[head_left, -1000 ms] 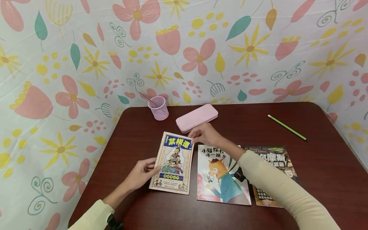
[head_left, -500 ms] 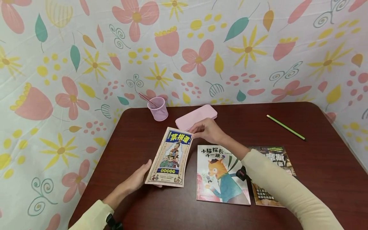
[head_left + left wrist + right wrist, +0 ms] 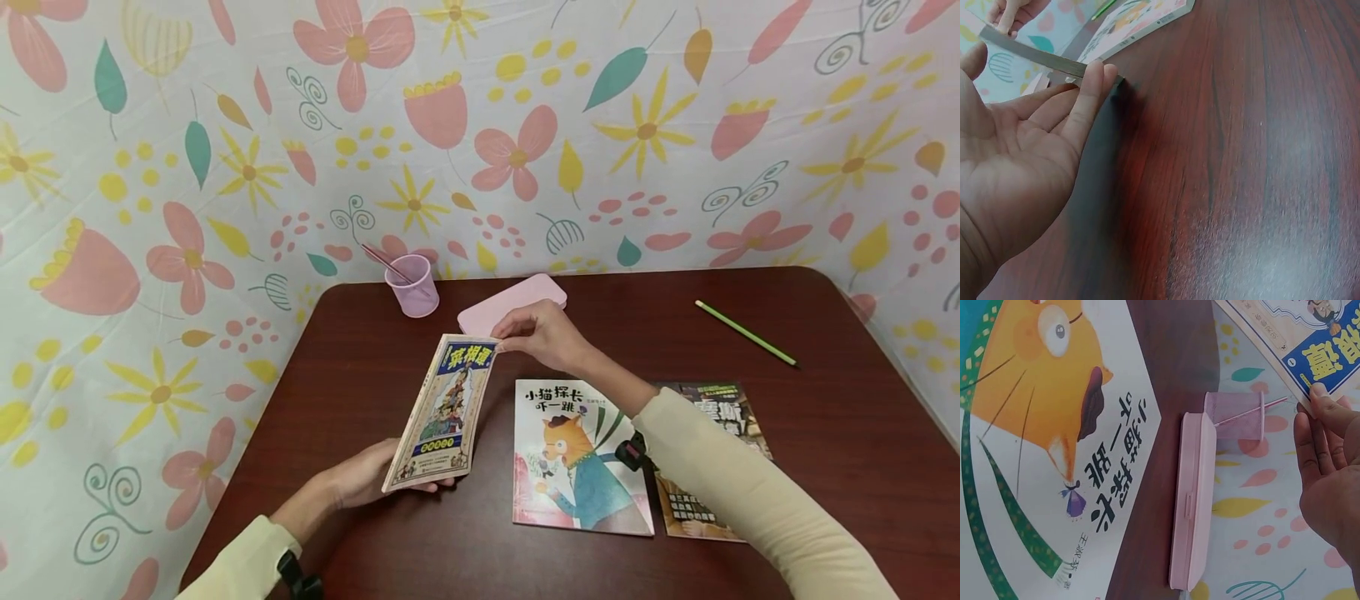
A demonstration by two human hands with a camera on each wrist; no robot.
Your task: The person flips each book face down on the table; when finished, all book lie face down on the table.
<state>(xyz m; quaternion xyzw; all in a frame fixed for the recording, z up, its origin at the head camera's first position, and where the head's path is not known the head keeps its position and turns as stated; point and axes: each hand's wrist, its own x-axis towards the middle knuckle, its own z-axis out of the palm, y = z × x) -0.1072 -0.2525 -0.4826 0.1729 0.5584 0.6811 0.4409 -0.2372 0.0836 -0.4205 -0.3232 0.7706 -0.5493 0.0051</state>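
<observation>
A cream-bordered book with a blue title band (image 3: 444, 417) is held tilted over the table, its top end toward the wall. My right hand (image 3: 543, 335) pinches its upper right corner between thumb and fingers, as the right wrist view also shows on the book's cover (image 3: 1325, 347). Under the book's lower end lies my left hand (image 3: 366, 477), palm up, with fingertips showing past the bottom edge. In the left wrist view the left hand's fingers (image 3: 1082, 109) reach fairly straight to the book's edge (image 3: 1035, 55).
On the dark red table (image 3: 360, 358), a picture book with an orange animal (image 3: 581, 467) lies beside a dark-covered book (image 3: 723, 417). Behind are a pink case (image 3: 513, 302) and a lilac cup (image 3: 415, 287) holding a thin stick. A green pencil (image 3: 746, 333) lies back right.
The book has been lifted off the table and tilted, its face turning toward the right. My left hand has gone from its left edge to beneath its lower end; my right hand has risen slightly.
</observation>
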